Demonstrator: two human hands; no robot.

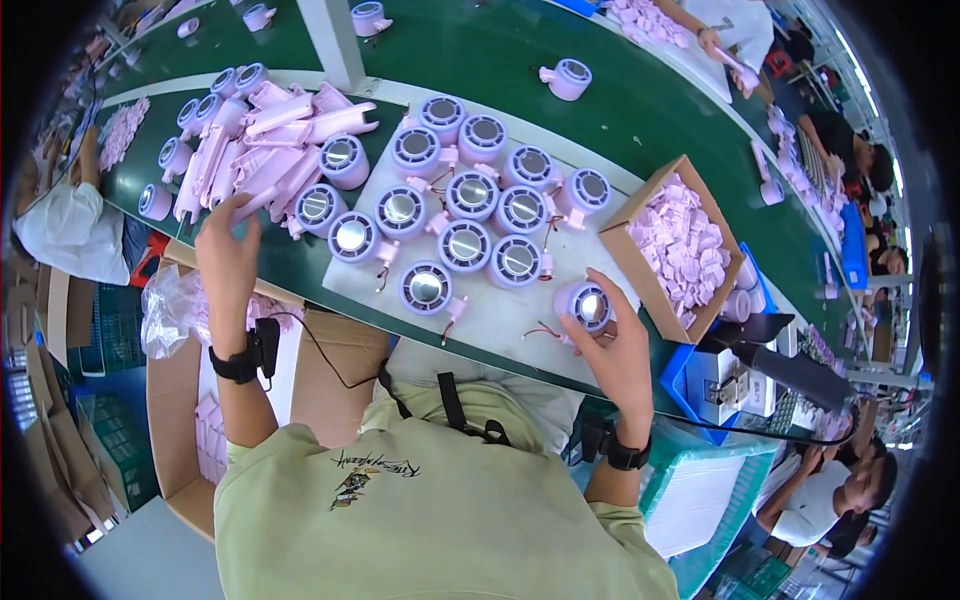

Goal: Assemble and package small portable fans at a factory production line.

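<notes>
My left hand (228, 250) is at the near edge of a pile of pink plastic handle shells (283, 133), with thumb and fingers on the end of one long pink handle shell (268, 198). On the right, my right hand (618, 350) curls thumb and fingers round a lilac fan head (585, 306) with a shiny round centre. That fan head rests at the near right of a white board (365, 272), its thin wires trailing to the left. Several similar fan heads (464, 246) lie face up on the board, each with a short neck.
An open cardboard box (655, 310) of small pink parts stands right of the board. Beyond runs a green conveyor belt (480, 60) carrying a lone fan head (567, 79). A metal post (332, 45) rises behind the pile. Below left is a large carton (180, 450). Other people work nearby.
</notes>
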